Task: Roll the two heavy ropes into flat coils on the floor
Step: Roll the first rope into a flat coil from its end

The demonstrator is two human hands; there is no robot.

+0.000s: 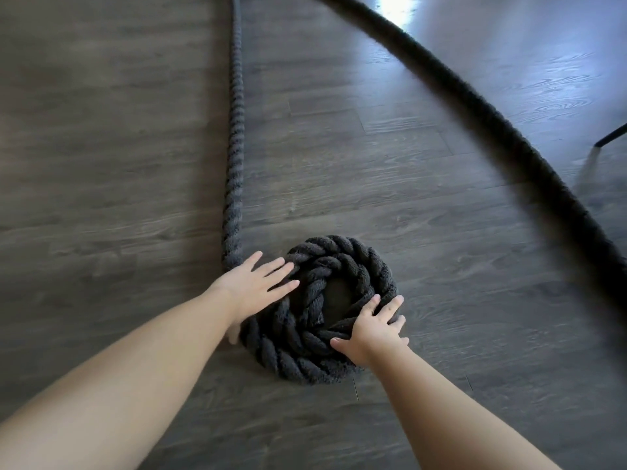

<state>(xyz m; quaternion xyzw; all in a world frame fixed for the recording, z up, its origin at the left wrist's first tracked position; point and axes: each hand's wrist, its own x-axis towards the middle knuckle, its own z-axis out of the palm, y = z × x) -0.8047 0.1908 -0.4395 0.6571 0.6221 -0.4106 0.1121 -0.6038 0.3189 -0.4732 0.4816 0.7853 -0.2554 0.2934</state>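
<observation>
A thick black twisted rope lies on the dark wood floor, its near end wound into a small flat coil (339, 259) of about two turns around a small bare centre. The rope's straight tail (234, 130) runs from the coil's left side away to the top of the view. My left hand (254, 286) rests flat with spread fingers on the coil's left edge, where the tail joins. My right hand (373, 329) presses on the coil's lower right rim, fingers curled over the rope. A second black rope (481, 106) curves across the floor from top centre to the right edge.
The floor (101, 147) is dark grey wood-look planks, with bright glare at the top right. A thin black furniture leg (610, 134) touches down at the right edge, just beyond the second rope.
</observation>
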